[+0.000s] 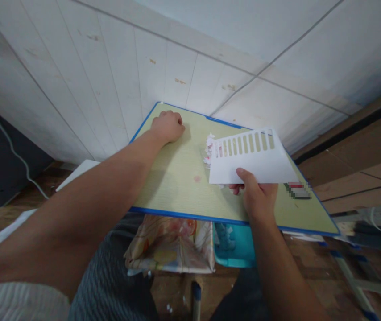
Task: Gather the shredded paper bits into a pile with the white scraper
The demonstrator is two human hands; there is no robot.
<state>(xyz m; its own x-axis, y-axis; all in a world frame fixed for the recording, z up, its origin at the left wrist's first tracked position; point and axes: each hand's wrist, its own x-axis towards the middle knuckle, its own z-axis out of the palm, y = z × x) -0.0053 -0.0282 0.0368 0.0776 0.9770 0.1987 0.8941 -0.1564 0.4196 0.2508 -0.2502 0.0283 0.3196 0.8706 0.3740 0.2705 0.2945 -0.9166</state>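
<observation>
A white slotted card is gripped by the right hand, right of centre; the left hand is curled over the worktop, upper centre, contents indeterminable. Card handling is judged the current step; next, a steady grip near the paper scraps is called for.

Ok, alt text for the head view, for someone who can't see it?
The right hand holds a white slotted card over a yellowish, blue-edged tabletop. White-and-pink scraps show at the card's left edge; the curled left hand is farther left.
</observation>
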